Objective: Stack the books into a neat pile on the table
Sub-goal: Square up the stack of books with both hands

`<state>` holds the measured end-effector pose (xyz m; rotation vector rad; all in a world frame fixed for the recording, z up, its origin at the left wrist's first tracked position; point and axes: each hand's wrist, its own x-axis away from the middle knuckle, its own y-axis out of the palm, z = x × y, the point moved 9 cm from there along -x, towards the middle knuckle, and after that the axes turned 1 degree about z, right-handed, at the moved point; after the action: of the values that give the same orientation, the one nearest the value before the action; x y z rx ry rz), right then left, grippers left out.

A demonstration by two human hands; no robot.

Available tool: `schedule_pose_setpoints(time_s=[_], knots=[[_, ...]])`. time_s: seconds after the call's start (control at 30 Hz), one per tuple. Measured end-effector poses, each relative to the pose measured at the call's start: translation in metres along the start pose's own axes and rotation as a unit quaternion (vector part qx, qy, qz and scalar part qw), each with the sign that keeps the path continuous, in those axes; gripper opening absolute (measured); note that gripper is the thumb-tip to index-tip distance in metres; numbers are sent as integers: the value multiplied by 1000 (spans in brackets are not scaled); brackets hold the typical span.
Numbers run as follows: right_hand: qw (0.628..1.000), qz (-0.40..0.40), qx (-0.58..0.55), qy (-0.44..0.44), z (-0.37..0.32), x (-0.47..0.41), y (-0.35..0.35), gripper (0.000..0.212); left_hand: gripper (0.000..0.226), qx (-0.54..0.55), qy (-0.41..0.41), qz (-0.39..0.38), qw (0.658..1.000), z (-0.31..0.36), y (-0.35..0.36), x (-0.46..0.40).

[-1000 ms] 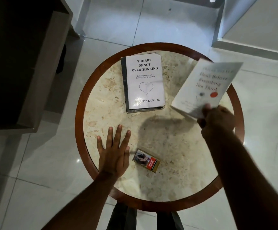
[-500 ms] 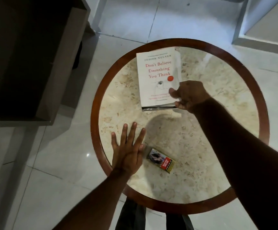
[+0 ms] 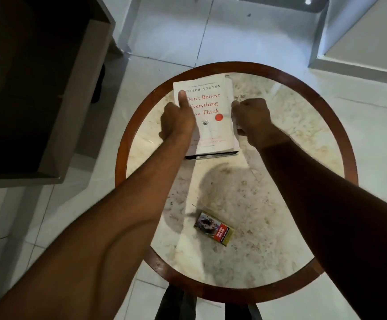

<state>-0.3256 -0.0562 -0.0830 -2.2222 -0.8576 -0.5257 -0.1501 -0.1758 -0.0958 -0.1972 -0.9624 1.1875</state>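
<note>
A white book titled "Don't Believe Everything You Think" (image 3: 211, 116) lies on top of a second book (image 3: 213, 156), of which only the dark lower edge and a strip at the right show. Both sit at the far side of a round marble table (image 3: 280, 158) with a brown wooden rim. My left hand (image 3: 177, 118) grips the pile's left edge, thumb lying on the cover. My right hand (image 3: 252, 118) is curled against the pile's right edge, fingers hidden behind the knuckles.
A small cigarette pack (image 3: 213, 228) lies on the near part of the table. A dark open cabinet (image 3: 37, 88) stands to the left on the tiled floor. A raised white step (image 3: 361, 65) runs at the back right.
The white book went from the air at the right onto the other book. My left hand left the tabletop and took the pile's left edge. My right hand shifted to the right edge.
</note>
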Motion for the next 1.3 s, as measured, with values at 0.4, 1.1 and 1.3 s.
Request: schedule_pose_setpoints(time_s=[0.4,1.1,1.3], knots=[[970,-75,-197,-121,-10,25,-15,26,23,259,136,-44,955,31,-19,36],[913,28,-129,-385,-10,99,-12,38,61,276,322,-27,905,-6,-21,82],[945,46,-70,-316,13,85,-29,37,44,190,291,-30,937,-11,-13,82]])
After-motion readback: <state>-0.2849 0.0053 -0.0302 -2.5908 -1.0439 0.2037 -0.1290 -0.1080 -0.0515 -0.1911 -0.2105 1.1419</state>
